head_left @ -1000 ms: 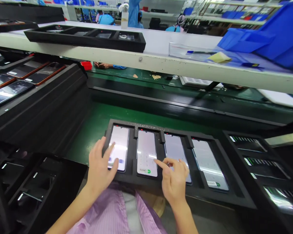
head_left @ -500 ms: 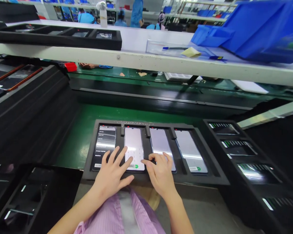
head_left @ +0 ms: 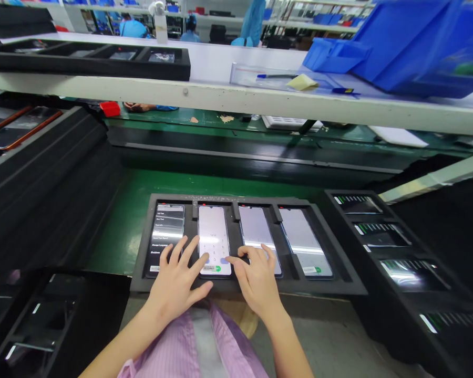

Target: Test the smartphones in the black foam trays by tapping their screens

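A black foam tray holds a row of several phones. The leftmost phone shows a dark menu; the second phone shows a white dial pad with typed characters. My left hand is spread over the first two phones, a fingertip on the dial pad. My right hand has its thumb tip on the dial pad's right side, its other fingers loosely curled over the third phone and holding nothing. The fourth phone lies to the right, its screen light.
More phone trays stand at right, at lower left and on the shelf. Blue bins and a clear bottle are on the shelf. A person's hand shows beyond, below the shelf.
Typed characters now show above the dial pad, and key highlights appear under my left fingertip and right thumb. The whole view has shifted slightly; both hands keep nearly the same pose.
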`<action>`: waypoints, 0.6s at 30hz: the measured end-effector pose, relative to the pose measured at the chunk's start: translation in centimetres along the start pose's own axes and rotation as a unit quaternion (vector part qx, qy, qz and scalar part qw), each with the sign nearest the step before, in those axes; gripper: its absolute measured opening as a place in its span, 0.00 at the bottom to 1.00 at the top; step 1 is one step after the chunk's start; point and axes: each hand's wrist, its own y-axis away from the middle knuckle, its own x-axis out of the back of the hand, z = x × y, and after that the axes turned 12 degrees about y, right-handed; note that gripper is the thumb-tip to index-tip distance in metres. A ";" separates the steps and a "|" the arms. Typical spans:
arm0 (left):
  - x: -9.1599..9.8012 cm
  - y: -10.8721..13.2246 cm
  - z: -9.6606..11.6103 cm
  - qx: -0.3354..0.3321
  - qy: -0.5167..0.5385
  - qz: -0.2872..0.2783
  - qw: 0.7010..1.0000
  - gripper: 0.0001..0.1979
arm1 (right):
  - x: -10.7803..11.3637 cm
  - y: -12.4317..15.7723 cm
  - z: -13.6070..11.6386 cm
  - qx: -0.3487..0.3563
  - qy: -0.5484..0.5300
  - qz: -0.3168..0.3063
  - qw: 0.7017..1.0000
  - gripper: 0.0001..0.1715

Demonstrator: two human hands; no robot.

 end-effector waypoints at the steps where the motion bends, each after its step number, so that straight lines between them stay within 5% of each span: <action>1: 0.0 0.0 0.0 -0.001 -0.002 -0.002 1.000 0.19 | 0.1 0.0 -0.1 -0.001 -0.004 0.002 1.000 0.23; 13: 0.2 -0.1 -0.2 -0.007 -0.030 -0.002 1.000 0.19 | -0.1 -0.7 -1.6 0.035 0.020 -0.025 0.999 0.24; 18: 0.2 -0.2 -0.2 -0.007 -0.032 0.000 0.999 0.19 | -0.3 -0.6 -1.4 -0.009 0.054 -0.020 0.998 0.24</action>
